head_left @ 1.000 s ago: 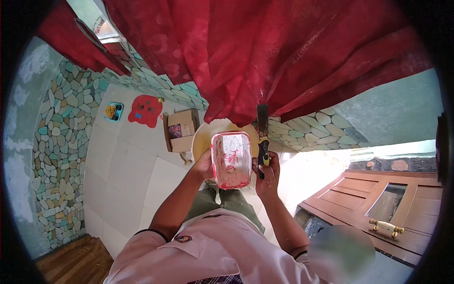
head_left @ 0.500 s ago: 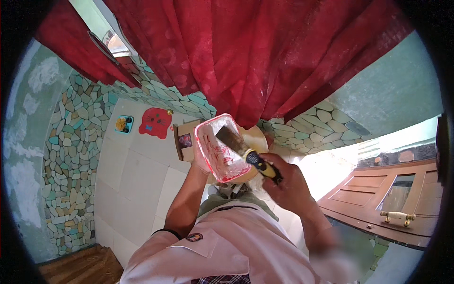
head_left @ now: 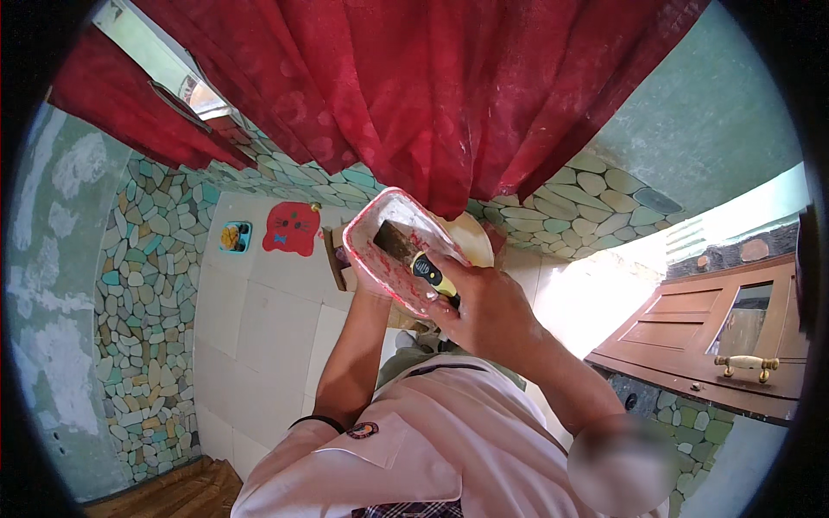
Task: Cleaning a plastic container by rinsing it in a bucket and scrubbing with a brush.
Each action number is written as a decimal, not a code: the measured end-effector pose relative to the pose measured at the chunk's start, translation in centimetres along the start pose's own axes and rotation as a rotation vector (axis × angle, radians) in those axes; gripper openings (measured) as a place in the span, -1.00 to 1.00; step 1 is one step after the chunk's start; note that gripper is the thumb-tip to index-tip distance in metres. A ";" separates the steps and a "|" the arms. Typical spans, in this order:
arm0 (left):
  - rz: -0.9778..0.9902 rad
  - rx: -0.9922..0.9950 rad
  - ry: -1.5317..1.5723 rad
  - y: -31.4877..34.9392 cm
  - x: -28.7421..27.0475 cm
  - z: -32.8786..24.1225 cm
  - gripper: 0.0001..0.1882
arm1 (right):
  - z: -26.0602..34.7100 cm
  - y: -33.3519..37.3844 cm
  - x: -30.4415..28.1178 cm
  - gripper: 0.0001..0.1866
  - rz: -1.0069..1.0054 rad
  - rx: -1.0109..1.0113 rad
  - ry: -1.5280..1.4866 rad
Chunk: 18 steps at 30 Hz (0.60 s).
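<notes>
My left hand (head_left: 371,276) grips a rectangular plastic tub (head_left: 420,222) from its left side. The tub has a red rim, and its pale inside is smeared with white and red. In my right hand (head_left: 494,312) is a putty knife (head_left: 435,274) with a yellow and black handle, the fingers closed round it. Its flat, stained blade lies inside the tub, over the smeared wall; whether it touches the wall I cannot tell. The tub is tilted, and its underside is hidden.
Red curtains (head_left: 414,95) hang just ahead. A round pale yellow surface (head_left: 473,242) shows behind the tub, with a cardboard box (head_left: 335,261) beside it. On the tiled floor lie a red cat-shaped mat (head_left: 292,231) and a small blue tray (head_left: 249,237). A wooden door (head_left: 682,324) stands at right.
The putty knife has moved left and down into the tub with my right hand. The tub has tilted and shifted slightly left and up.
</notes>
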<state>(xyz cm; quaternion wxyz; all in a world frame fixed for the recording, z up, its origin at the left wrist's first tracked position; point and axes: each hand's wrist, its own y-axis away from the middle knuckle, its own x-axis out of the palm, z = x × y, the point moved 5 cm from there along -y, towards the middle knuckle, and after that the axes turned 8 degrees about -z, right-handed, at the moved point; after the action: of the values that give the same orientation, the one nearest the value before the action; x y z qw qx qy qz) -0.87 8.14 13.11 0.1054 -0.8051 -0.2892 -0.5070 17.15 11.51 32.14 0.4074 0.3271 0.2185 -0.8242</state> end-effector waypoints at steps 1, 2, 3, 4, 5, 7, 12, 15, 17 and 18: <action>0.001 -0.001 -0.002 0.0 0.1 0.0 -0.41 | 0.3 0.0 -0.3 -0.44 -0.106 -0.088 -0.022; 0.027 0.018 -0.018 0.1 0.4 0.0 -0.40 | 0.3 0.1 -0.4 -0.44 -0.108 -0.087 -0.023; 0.053 0.038 -0.034 0.1 0.7 -0.1 -0.39 | 0.4 0.1 -0.5 -0.44 -0.070 -0.058 -0.024; 0.054 0.040 -0.036 0.1 0.4 -0.1 -0.39 | 0.5 0.1 -0.6 -0.44 -0.031 -0.031 -0.026; 0.062 0.049 -0.050 0.1 0.3 -0.2 -0.38 | 0.7 0.2 -0.7 -0.44 -0.032 -0.032 -0.028; 0.072 0.053 -0.064 0.2 0.9 -0.3 -0.38 | 0.9 0.2 -1.0 -0.46 -0.054 -0.087 0.016; -0.045 0.037 -0.117 0.5 -0.3 -0.4 -0.36 | 2.4 -0.2 -1.7 -0.62 0.013 -0.126 0.071; -0.038 0.100 -0.166 1.7 4.6 -1.1 -0.30 | 1.7 -0.8 -1.9 -0.66 0.013 -0.134 0.128; -0.044 0.128 -0.182 1.9 3.7 -1.3 -0.26 | 1.7 -0.9 -1.6 -0.67 0.005 -0.171 0.135; -0.050 0.157 -0.193 1.9 3.2 -1.5 -0.22 | 1.5 -1.0 -1.4 -0.60 -0.002 -0.155 0.113</action>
<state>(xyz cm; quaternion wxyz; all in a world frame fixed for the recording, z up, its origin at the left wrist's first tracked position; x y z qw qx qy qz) 0.16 7.03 16.82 0.1270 -0.8320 -0.3569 -0.4053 16.46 11.85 34.30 0.4176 0.3404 0.3048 -0.7854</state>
